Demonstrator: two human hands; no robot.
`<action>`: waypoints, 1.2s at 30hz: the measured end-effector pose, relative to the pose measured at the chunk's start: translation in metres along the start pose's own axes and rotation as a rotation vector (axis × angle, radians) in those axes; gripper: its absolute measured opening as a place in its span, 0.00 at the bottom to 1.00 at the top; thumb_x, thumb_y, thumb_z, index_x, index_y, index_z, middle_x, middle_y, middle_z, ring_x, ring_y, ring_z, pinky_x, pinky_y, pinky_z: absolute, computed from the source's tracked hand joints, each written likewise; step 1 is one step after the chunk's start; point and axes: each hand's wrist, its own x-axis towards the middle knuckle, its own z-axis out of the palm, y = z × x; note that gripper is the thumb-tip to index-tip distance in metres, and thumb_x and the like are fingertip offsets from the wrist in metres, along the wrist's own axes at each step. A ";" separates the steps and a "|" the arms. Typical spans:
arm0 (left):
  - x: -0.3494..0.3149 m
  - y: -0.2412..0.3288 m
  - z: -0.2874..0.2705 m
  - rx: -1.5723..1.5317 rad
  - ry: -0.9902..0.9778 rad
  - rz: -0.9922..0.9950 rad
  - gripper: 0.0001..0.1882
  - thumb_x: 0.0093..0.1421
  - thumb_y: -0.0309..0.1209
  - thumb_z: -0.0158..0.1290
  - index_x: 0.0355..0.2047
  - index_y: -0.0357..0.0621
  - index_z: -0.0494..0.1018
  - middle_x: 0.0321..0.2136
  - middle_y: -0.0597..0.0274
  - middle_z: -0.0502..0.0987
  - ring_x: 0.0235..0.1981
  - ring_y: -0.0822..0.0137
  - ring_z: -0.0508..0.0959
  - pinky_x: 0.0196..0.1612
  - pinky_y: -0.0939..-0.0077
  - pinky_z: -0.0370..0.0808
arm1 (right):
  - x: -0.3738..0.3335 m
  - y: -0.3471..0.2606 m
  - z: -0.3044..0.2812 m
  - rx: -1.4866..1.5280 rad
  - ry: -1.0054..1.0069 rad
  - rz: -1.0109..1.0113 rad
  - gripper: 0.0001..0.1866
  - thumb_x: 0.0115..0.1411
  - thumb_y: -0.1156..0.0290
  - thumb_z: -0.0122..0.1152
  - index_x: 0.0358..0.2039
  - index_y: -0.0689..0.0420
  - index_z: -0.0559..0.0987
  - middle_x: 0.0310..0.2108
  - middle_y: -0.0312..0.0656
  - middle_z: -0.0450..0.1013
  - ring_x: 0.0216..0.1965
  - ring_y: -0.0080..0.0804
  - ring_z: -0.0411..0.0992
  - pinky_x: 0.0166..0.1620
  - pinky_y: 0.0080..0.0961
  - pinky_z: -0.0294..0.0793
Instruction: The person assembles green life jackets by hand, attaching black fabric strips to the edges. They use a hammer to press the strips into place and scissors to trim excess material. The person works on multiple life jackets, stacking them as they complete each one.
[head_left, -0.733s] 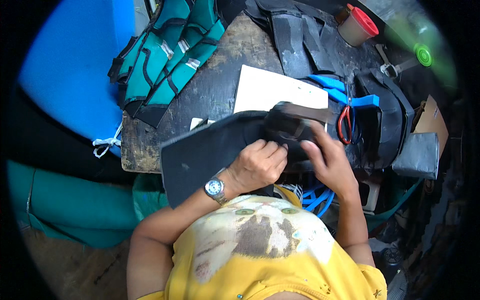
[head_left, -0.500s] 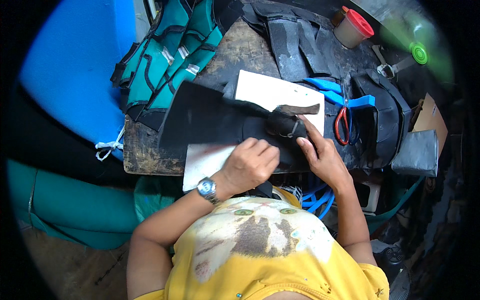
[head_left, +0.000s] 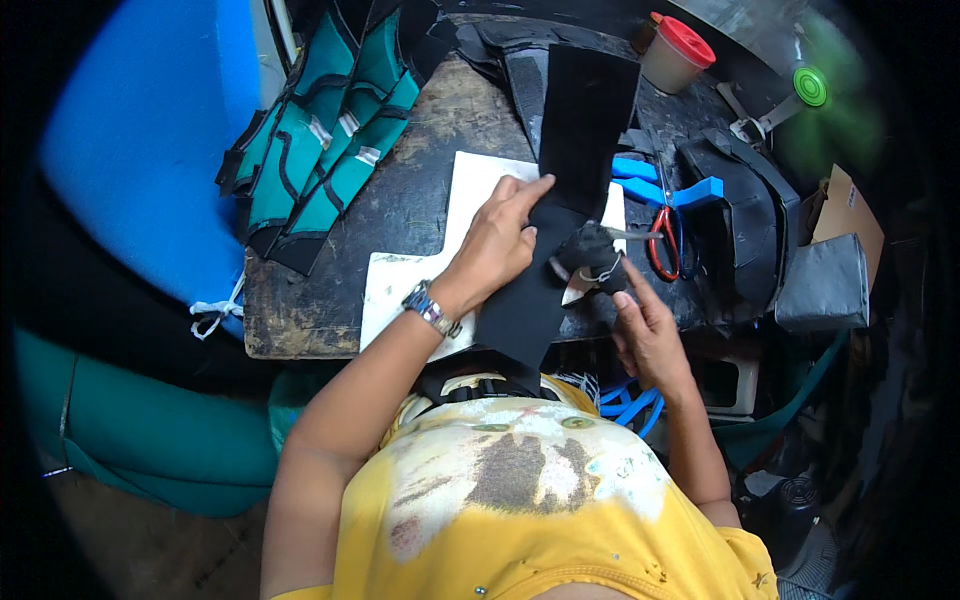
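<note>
Black fabric strip lies lengthwise across the dark bench, running from the far side toward the person's body, over a white pattern sheet. From the head view, the left hand rests flat with fingers spread, pressing the strip's left edge down, not clenched. The right hand sits near the bench edge, fingertips pinching a small black strap piece with a metal ring against the strip. My guess: aligning that piece is in hand, and holding both steady comes next. Red-handled scissors lie just beside; teal padded pieces are stacked well left
</note>
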 end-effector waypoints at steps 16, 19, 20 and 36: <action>0.012 -0.017 0.003 0.061 -0.157 0.250 0.24 0.55 0.15 0.54 0.53 0.45 0.77 0.43 0.55 0.76 0.49 0.54 0.76 0.54 0.65 0.73 | 0.009 0.027 0.010 -0.360 0.413 -0.831 0.32 0.64 0.80 0.58 0.68 0.58 0.62 0.35 0.54 0.79 0.33 0.41 0.80 0.36 0.30 0.77; 0.013 -0.016 0.004 0.059 -0.158 0.256 0.25 0.55 0.15 0.54 0.53 0.45 0.77 0.44 0.54 0.76 0.50 0.53 0.75 0.56 0.64 0.72 | 0.008 0.027 0.011 -0.597 0.222 -0.689 0.31 0.63 0.81 0.60 0.66 0.60 0.63 0.33 0.56 0.79 0.32 0.48 0.81 0.36 0.33 0.79; 0.014 -0.016 0.003 0.069 -0.145 0.267 0.25 0.54 0.15 0.54 0.53 0.44 0.77 0.45 0.54 0.76 0.50 0.53 0.75 0.56 0.64 0.72 | 0.009 0.027 0.010 -0.581 0.298 -0.748 0.31 0.63 0.81 0.60 0.66 0.61 0.63 0.33 0.55 0.79 0.32 0.48 0.81 0.36 0.33 0.79; 0.011 -0.017 0.004 0.123 -0.156 0.246 0.23 0.55 0.16 0.54 0.52 0.43 0.78 0.46 0.54 0.76 0.50 0.54 0.76 0.55 0.65 0.74 | -0.003 0.059 0.023 -0.493 0.187 -0.757 0.28 0.63 0.82 0.58 0.64 0.64 0.65 0.39 0.57 0.78 0.29 0.43 0.80 0.34 0.31 0.76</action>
